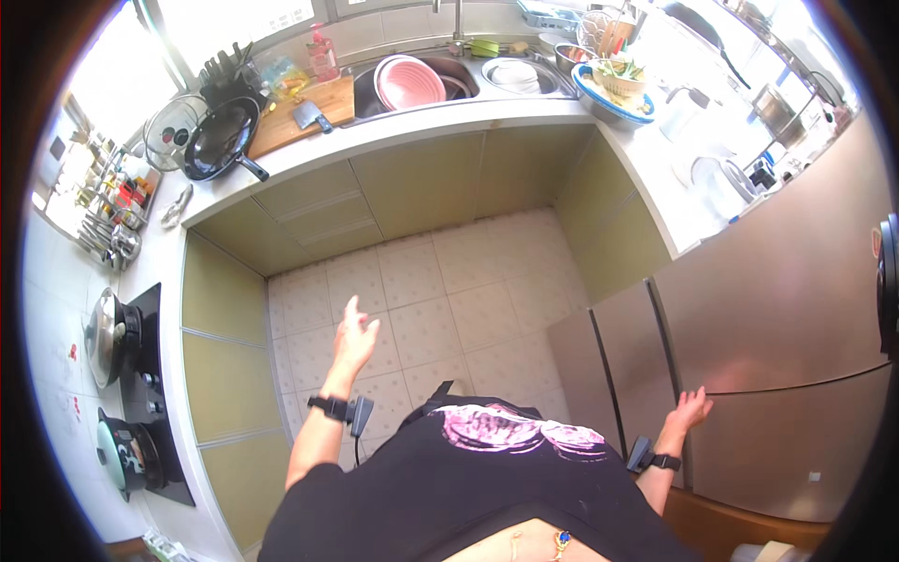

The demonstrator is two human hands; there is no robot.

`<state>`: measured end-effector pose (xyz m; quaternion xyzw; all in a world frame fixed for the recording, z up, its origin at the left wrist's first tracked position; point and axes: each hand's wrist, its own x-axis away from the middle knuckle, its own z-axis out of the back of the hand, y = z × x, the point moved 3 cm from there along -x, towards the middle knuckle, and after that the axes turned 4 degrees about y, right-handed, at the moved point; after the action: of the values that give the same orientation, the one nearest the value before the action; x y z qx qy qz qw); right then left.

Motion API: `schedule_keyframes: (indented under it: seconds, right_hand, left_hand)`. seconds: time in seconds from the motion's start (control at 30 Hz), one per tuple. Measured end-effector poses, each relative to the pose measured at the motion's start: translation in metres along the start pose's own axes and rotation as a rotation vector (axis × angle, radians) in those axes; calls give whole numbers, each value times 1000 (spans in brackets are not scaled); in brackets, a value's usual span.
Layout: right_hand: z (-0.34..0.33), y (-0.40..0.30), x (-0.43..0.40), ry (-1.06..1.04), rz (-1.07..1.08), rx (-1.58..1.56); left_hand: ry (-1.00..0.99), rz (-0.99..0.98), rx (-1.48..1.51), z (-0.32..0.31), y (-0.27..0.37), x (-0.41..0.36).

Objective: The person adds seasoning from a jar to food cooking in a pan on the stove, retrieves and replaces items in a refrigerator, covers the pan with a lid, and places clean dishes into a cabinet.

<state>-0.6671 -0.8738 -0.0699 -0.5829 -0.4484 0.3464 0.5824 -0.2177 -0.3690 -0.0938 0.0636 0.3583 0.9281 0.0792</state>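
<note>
My left hand [355, 336] is held out over the tiled floor [421, 330], its fingers apart and nothing in it. Low on the right, my right hand [691, 409] is beside the steel refrigerator [765, 316], close to the gap between its upper and lower doors. Its fingers are slightly spread and hold nothing; whether they touch the door, I cannot tell. Ahead, a cleaver [310, 116] lies on a wooden cutting board [330, 105]. Pink basins [411, 84] rest tilted in the sink [467, 74], with white plates [514, 74] in the smaller bowl beside them.
A wok [221, 137] and a glass lid [168, 133] stand at the back left corner. Two lidded pots [105, 337] are on the black cooktop [168, 428] at left. A blue-rimmed bowl [611, 102] carries a vegetable basket [619, 79]. A kettle [685, 116] stands on the right counter.
</note>
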Motion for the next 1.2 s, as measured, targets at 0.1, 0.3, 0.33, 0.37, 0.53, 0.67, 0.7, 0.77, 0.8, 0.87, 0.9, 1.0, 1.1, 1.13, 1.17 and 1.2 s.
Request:
schedule_keyframes:
  seconds: [0.1, 0.3, 0.33, 0.37, 0.53, 0.67, 0.7, 0.77, 0.8, 0.87, 0.9, 1.0, 1.1, 1.13, 1.17, 1.2]
  right_hand:
    - [-87, 3, 15, -330, -258, 130]
    - [-231, 41, 187, -1703, 606, 1242]
    - [-247, 36, 190, -1780, 619, 1302]
    - [-263, 37, 184, -1775, 618, 1303]
    - [-335, 68, 181, -1877, 550, 1264]
    - [-401, 91, 156, -1904, 555, 1294]
    - [-421, 95, 150, -1911, 540, 1290]
    - [-463, 105, 138, -1927, 566, 1291]
    - [-492, 81, 110, -1950, 620, 1276]
    - [-537, 83, 105, -1926, 583, 1153]
    - [-562, 84, 105, -1915, 561, 1092]
    - [-636, 76, 114, -1892, 436, 1048]
    - [-715, 53, 112, -1888, 444, 871]
    - [-738, 58, 115, -1858, 312, 782]
    - [-762, 64, 119, -1818, 184, 695]
    - [-785, 65, 126, -1741, -81, 655]
  left_hand:
    - [66, 90, 67, 7, -4, 7]
    - [45, 162, 152, 15, 14, -13]
    - [13, 141, 123, 6, 35, -16]
    - [-19, 119, 92, -3, 57, -20]
    - [-25, 65, 61, -12, 90, -63]
    - [-28, 99, 28, -28, 103, -120]
    - [-15, 81, 17, -31, 111, -139]
    - [-41, 95, 0, -42, 131, -176]
    - [-68, 119, 28, -50, 173, -190]
    - [-81, 37, -18, -57, 204, -232]
    - [-91, -48, -51, -59, 220, -257]
    - [-50, -294, -43, -60, 258, -318]
    - [17, -289, 7, -58, 310, -375]
    - [21, -336, 12, -55, 324, -396]
    - [23, -384, 19, -52, 337, -419]
    - [47, -419, -33, -52, 343, -444]
